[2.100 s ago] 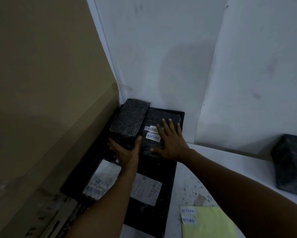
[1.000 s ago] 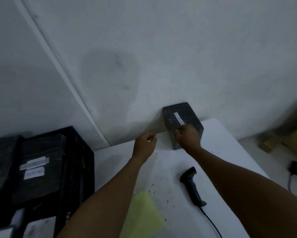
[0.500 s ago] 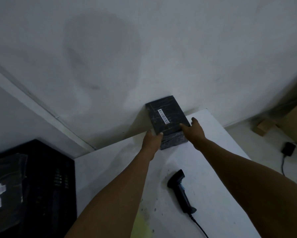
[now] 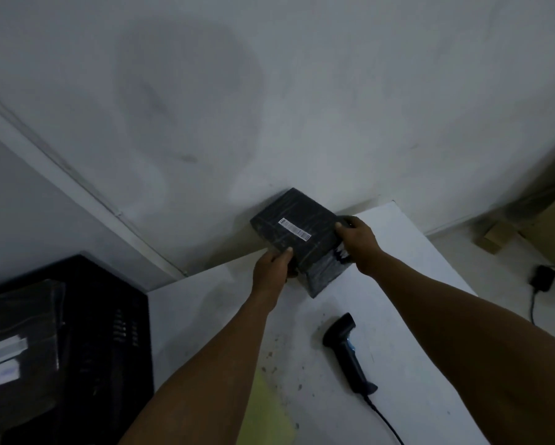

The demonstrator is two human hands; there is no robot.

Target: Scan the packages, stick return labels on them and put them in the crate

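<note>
A black wrapped package (image 4: 301,232) with a white barcode sticker on top is tilted up off the white table (image 4: 398,284) near the wall. My left hand (image 4: 273,264) grips its near left corner, thumb on top. My right hand (image 4: 358,242) grips its right side. A black handheld scanner (image 4: 350,351) lies on the table in front of the package, its cable trailing toward me. The black crate (image 4: 109,316) stands at the lower left and holds a black package (image 4: 16,351) with white labels. A yellow label sheet (image 4: 266,409) lies between my forearms.
A white wall runs just behind the table. On the floor at the right lie a black power adapter (image 4: 542,277) with its cord and a small cardboard piece (image 4: 494,239). A cardboard box edge shows at the far right.
I turned from the crate to the table's far end. Both hands reached the package by the wall, took hold of it and lifted and tilted it toward me.
</note>
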